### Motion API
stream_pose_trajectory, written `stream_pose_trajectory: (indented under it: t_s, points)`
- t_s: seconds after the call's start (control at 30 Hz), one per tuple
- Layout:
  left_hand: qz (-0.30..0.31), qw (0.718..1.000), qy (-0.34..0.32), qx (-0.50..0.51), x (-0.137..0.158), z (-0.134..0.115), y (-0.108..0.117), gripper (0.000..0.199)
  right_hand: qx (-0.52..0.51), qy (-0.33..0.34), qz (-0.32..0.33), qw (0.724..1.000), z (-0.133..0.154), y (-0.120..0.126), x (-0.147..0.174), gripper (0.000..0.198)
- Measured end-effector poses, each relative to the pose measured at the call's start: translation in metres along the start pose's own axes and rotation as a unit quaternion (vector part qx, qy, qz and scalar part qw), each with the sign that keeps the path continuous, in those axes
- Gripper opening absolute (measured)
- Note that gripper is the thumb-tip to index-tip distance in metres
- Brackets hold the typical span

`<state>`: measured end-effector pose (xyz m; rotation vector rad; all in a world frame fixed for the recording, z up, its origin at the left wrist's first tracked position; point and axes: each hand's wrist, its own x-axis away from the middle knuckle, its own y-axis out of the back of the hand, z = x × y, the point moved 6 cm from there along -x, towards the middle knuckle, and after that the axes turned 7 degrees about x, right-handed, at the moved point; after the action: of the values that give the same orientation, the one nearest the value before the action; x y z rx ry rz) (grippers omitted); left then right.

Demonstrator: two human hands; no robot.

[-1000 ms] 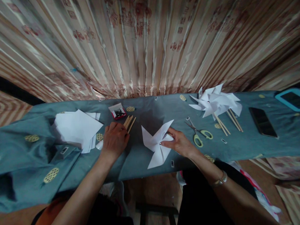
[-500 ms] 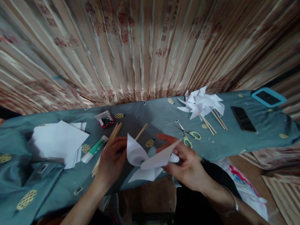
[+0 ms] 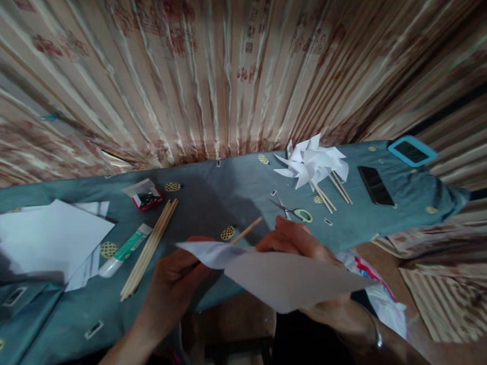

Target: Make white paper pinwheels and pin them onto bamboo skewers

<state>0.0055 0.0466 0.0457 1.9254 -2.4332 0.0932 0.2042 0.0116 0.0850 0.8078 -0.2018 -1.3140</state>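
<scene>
A white paper pinwheel (image 3: 284,280) with curled blades is held up over the table's front edge. My left hand (image 3: 177,277) is closed on its left blade, fingertips partly behind the paper. My right hand (image 3: 298,239) curls around it from behind on the right; the large blade hides most of its fingers. A thin wooden stick (image 3: 249,230) sticks out beyond the paper; its lower end is hidden. Left of my hands lie a bundle of wooden sticks (image 3: 151,248) and a green and white glue stick (image 3: 125,251). Scissors (image 3: 295,212) with green handles lie beyond my right hand.
White paper sheets (image 3: 56,233) are stacked at the left. A small red box (image 3: 147,200) with dark pins stands open behind the sticks. Several pinwheels (image 3: 313,160) on sticks lie at the back right, near a black phone (image 3: 376,186) and a blue-framed device (image 3: 411,151).
The pinwheel has been turned and tilted, so a large blade now spreads over my right hand. The white object in my right hand is now hidden. The view has shifted right.
</scene>
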Motion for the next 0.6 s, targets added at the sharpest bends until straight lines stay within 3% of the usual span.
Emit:
stream_pose_trajectory:
  t_s: [0.13,0.3,0.6]
  points:
    - [0.003,1.0,-0.01,-0.01,0.001,0.001,0.001,0.016,0.076,0.089,-0.068,0.991,0.02,0.015,-0.009,0.06]
    - [-0.013,1.0,0.009,0.016,0.002,0.004,0.001,0.019,0.114,0.093,-0.077,0.986,0.028,0.02,-0.013,0.058]
    - [-0.007,0.999,-0.024,-0.027,0.005,0.006,0.004,0.013,0.116,0.094,-0.083,0.985,0.024,0.017,-0.008,0.065]
